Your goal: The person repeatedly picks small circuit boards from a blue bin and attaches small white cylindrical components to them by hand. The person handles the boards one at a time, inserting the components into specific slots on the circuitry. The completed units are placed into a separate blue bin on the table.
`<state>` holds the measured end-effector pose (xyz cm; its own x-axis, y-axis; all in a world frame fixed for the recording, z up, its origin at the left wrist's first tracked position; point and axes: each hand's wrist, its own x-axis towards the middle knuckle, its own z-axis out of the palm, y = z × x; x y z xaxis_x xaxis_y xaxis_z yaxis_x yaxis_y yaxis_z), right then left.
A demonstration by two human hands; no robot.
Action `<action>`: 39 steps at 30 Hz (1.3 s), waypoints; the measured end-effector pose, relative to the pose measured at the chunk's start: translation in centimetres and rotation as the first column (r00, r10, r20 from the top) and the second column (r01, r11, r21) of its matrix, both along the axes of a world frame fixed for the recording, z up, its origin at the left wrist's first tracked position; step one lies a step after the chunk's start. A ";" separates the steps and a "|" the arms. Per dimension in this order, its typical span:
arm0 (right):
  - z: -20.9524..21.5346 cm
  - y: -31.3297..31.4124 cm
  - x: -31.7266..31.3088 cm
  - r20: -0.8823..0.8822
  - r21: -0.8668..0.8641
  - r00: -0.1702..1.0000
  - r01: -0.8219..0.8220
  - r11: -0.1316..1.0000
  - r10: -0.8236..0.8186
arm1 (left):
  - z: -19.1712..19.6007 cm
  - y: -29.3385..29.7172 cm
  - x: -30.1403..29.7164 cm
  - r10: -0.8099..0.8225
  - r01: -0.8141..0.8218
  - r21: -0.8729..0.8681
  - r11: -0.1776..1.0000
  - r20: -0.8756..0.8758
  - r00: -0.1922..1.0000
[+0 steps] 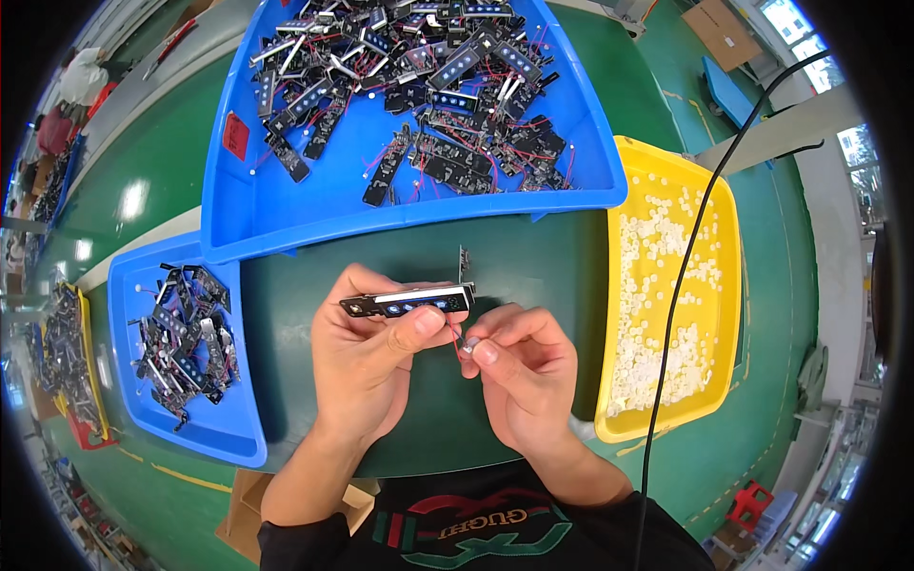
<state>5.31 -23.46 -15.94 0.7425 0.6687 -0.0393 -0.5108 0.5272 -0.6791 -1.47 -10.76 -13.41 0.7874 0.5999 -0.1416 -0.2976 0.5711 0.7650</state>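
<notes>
From here the circuit board (362, 306) hides parts of the fingers of the left hand (373, 366), while the right hand (524, 376) covers most of a pinched piece (468, 345) too small to identify. The big blue tray (428, 215) runs out of sight past the upper edge, its heaped boards (447, 71) burying one another. A black cable (645, 466) blocks a thin strip of the yellow tray (728, 285). The left forearm (309, 476) covers part of a cardboard box (244, 504); a figure (88, 81) far left is blurred.
</notes>
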 end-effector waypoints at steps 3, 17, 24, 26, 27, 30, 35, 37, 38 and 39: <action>0.0 -0.2 -0.1 0.128 -0.006 0.990 0.059 0.998 -0.058 | 0.3 -0.3 0.0 0.059 -0.058 0.060 0.996 -0.011 0.998; 0.2 0.0 -0.7 0.422 -0.072 0.890 0.223 0.972 -0.173 | 0.7 -0.7 0.0 0.102 -0.106 0.165 0.980 0.034 0.994; 0.4 -0.1 -0.7 0.456 -0.184 0.884 0.208 0.961 -0.104 | 0.4 -0.9 -0.1 0.082 -0.094 0.237 0.967 0.061 0.995; 0.6 -0.2 -0.7 0.473 -0.223 0.877 0.209 0.952 -0.082 | 0.2 -0.9 -0.2 0.074 -0.088 0.261 0.961 0.064 0.995; 0.7 -0.3 -0.8 0.480 -0.237 0.874 0.218 0.947 -0.081 | 0.3 -1.1 -0.1 0.078 -0.094 0.249 0.964 0.071 0.994; 0.5 -0.3 -1.0 0.538 -0.248 0.838 0.258 0.934 -0.089 | -0.2 -1.1 -0.5 0.013 -0.053 0.232 0.971 0.171 0.985; -0.1 -0.1 -1.4 0.677 -0.207 0.728 0.329 0.922 -0.108 | 1.1 -1.3 -0.6 -0.064 0.040 0.289 0.956 0.073 0.995; 0.0 -0.1 -1.3 0.698 -0.192 0.708 0.330 0.924 -0.108 | 1.1 -1.3 -0.6 -0.087 0.058 0.276 0.959 0.096 0.992; -0.1 -0.3 -1.4 0.673 -0.196 0.732 0.316 0.928 -0.107 | 1.1 -1.0 -0.7 -0.088 0.056 0.283 0.957 0.098 0.991; 0.0 -0.2 -1.4 0.626 -0.193 0.774 0.272 0.943 -0.095 | 1.3 -0.7 -0.9 -0.086 0.054 0.290 0.956 0.101 0.991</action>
<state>3.86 -23.67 -15.99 0.7791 0.5472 0.3060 0.1359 0.3291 -0.9345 -2.34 -11.45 -12.14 0.8300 0.5450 0.1184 -0.3568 0.3558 0.8637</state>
